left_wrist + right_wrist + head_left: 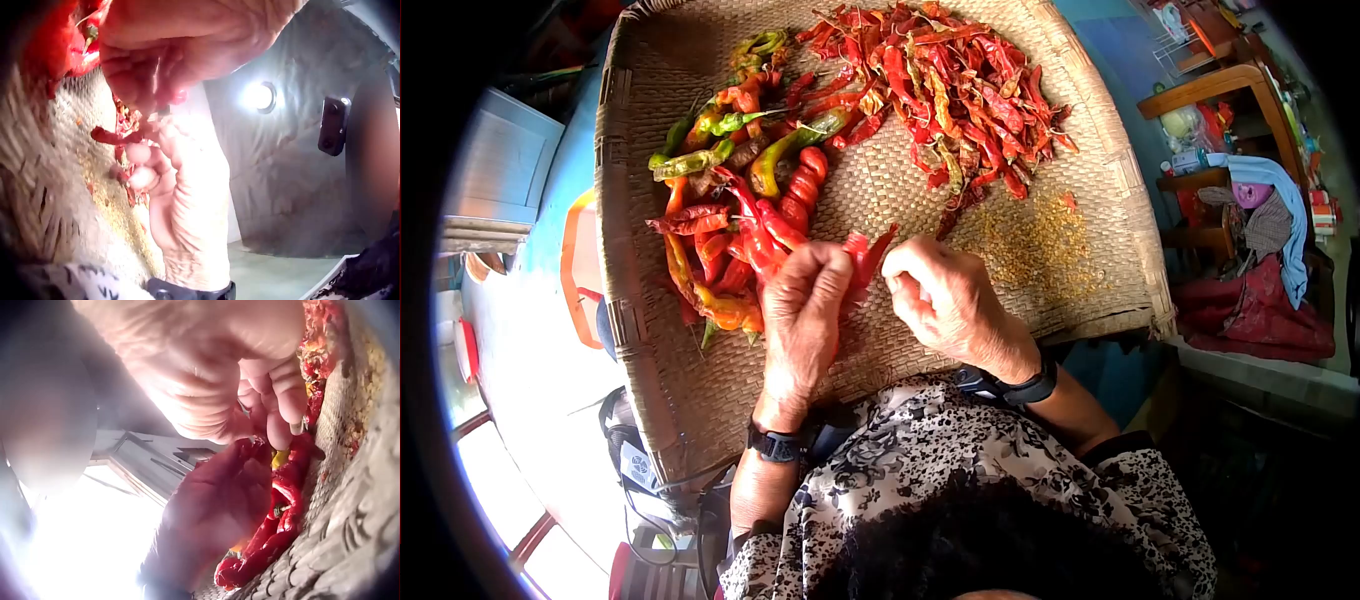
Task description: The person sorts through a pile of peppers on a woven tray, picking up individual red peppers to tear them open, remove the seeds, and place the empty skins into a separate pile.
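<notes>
Between thumb and fingers, my left hand (803, 305) pinches a red chili pepper (868, 262) over the basket tray. Its tip points up and away from me in the head view. My right hand (955, 305) is close on the other side, fingers curled, and its fingertips meet the same pepper in the left wrist view. There, part of the pepper (112, 136) sticks out past the right fingertips. Fresh chili peppers (805, 190), red, orange and green, lie heaped just beyond the left hand; in the right wrist view glossy red ones (262, 550) lie below the hands.
A woven basket tray (880, 345) stretches out before me. Dried red chilies (990, 110) form a pile at its far right, with loose yellow seeds (1050, 250) nearer me. Off to the right stand a wooden chair (1215, 85) and a dark red cloth (1260, 315).
</notes>
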